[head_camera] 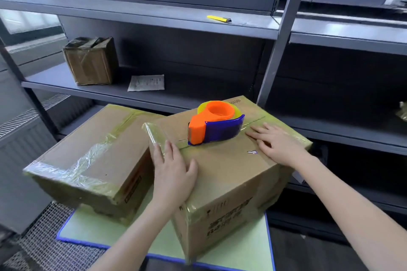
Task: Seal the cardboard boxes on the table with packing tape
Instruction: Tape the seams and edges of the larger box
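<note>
Two cardboard boxes stand on a pale green table [253, 240] with a blue edge. The right box [224, 174] is closed, with tape along its top seam and edges. An orange and blue tape dispenser [214, 123] sits on its top, over the seam. My left hand [174, 169] lies flat on the box's top near the left edge, fingers straight. My right hand [275, 143] presses flat on the top near the seam, right of the dispenser. The left box [92, 158] is wrapped in wrinkled clear tape and tilts at the table's left side.
Grey metal shelving [154, 17] stands right behind the table. A small taped box [92, 60] and a paper sheet [146, 82] lie on the middle shelf, a yellow utility knife [219, 18] on the upper one. A wire mesh surface [44, 246] lies at lower left.
</note>
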`<act>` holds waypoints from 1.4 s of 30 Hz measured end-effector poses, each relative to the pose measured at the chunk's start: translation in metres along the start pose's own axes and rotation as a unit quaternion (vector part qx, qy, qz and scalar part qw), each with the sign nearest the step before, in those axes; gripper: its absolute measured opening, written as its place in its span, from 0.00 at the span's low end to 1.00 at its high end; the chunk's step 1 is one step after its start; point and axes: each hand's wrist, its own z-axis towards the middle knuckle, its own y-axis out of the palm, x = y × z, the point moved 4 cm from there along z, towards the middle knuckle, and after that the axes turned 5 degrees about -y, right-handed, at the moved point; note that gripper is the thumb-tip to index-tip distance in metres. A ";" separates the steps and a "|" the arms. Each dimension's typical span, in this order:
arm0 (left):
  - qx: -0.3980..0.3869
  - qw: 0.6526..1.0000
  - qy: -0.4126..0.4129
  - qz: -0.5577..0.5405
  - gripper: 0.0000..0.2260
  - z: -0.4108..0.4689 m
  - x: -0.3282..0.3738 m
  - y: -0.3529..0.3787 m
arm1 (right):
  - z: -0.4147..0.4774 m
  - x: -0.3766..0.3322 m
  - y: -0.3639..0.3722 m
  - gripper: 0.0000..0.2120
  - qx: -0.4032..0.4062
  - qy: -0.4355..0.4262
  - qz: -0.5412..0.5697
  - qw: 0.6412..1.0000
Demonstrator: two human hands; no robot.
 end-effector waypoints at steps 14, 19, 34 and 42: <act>-0.073 0.976 0.188 0.082 0.19 0.098 -0.018 -0.018 | -0.018 -0.128 0.027 0.28 0.090 0.155 0.055 0.982; -0.042 0.977 0.164 0.132 0.21 0.092 -0.020 -0.011 | -0.019 -0.122 0.028 0.24 0.109 0.115 0.074 0.985; -0.007 0.977 -0.023 0.214 0.32 -0.003 0.022 0.020 | 0.013 -0.032 0.010 0.21 0.028 -0.117 0.111 0.987; 0.023 0.991 0.119 0.055 0.21 0.013 0.023 0.005 | 0.013 -0.032 0.010 0.20 0.066 -0.111 0.111 0.985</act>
